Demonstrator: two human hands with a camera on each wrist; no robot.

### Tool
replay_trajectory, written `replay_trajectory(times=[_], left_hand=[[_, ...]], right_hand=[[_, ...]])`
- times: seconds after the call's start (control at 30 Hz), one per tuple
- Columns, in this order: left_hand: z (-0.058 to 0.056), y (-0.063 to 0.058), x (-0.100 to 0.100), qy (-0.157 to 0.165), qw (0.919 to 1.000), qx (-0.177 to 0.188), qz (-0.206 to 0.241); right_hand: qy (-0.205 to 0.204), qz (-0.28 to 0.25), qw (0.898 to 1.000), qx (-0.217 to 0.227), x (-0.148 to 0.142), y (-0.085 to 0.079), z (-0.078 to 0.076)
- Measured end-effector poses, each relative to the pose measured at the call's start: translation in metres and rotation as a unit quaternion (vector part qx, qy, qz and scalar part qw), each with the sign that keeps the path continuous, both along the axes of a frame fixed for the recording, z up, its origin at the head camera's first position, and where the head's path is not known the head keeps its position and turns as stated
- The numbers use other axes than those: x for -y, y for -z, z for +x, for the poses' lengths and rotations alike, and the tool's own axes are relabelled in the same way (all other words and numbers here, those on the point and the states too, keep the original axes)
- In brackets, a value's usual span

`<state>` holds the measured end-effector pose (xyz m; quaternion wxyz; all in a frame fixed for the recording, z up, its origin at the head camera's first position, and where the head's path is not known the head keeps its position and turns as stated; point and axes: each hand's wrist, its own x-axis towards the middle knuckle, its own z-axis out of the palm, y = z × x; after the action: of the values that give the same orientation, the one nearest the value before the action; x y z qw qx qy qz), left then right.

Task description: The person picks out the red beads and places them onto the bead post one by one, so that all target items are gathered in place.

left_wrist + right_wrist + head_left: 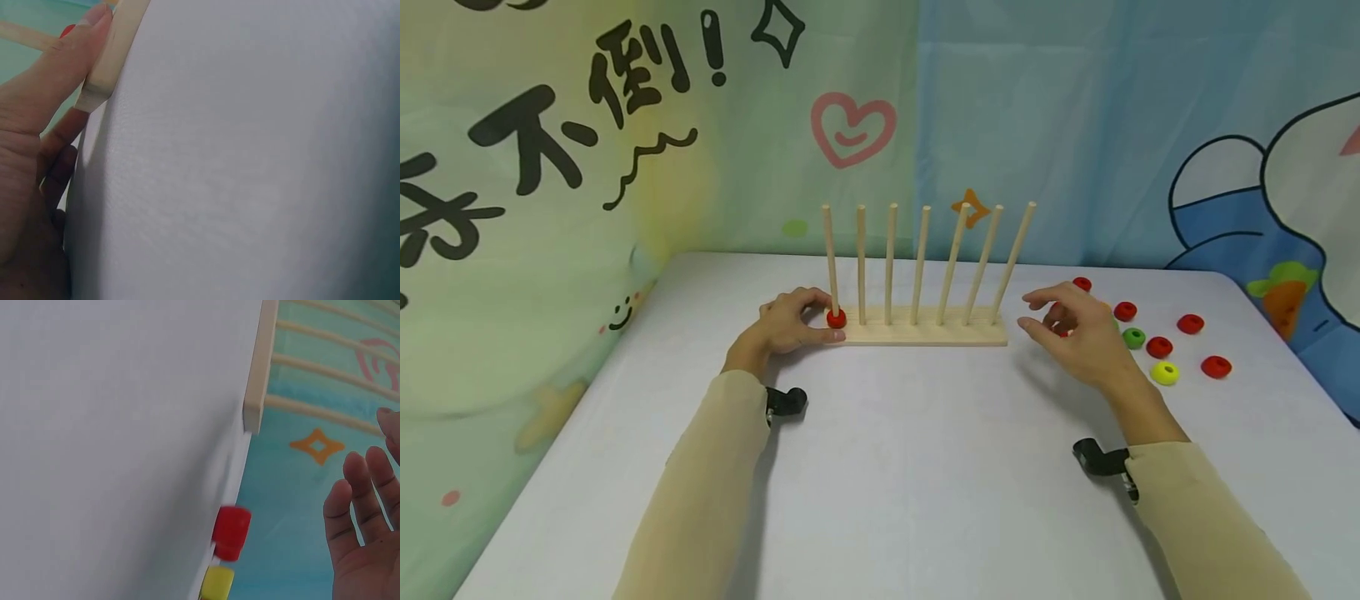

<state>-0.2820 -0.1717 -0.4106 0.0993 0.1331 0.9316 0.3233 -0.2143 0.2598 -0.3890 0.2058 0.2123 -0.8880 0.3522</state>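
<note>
Head view: a person's left hand [790, 321] grips the left end of a pale wooden base [925, 336], thumb along the front edge and fingers curled behind. The base lies on a white table [910, 467] and bears a row of 7 wooden pegs [920, 267]. At the foot of the leftmost peg sits 1 red bead [837, 319], threaded on it and resting just beside the thumb. The right hand [1084, 337] hangs just beyond the base's right end, thumb and forefinger apart, fingers loosely bent, with nothing between them. Right of this hand lie loose beads: a green bead [1134, 337], a yellow bead [1165, 372] and several red beads [1191, 323], some partly hidden by the hand. Both forearms wear beige sleeves [700, 483], with a black wrist device [786, 402] at each cuff. A printed backdrop [1037, 125] rises behind the table.

Left wrist view: the thumb lies against the base's edge, a sliver of red showing beyond it.

Right wrist view: the right fingers are spread and relaxed, apart from the pegs; red and yellow beads appear below the base's near end.
</note>
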Motion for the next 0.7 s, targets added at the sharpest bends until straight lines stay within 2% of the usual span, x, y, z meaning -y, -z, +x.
replay_trajectory(times=[0.2,0.47,0.7], left_hand=[[-0.005,0.003,-0.007,0.012,0.9999,-0.004,0.002],[-0.004,0.003,-0.006,0.013,0.9999,-0.005,0.000],[-0.002,0.003,0.000,-0.002,0.9999,-0.004,0.009]], right_hand=[[0.049,0.012,0.998,0.042,-0.019,-0.001,0.009],[0.061,0.027,0.996,0.060,-0.032,-0.003,0.006],[0.066,0.057,0.992,0.095,-0.032,-0.002,-0.002]])
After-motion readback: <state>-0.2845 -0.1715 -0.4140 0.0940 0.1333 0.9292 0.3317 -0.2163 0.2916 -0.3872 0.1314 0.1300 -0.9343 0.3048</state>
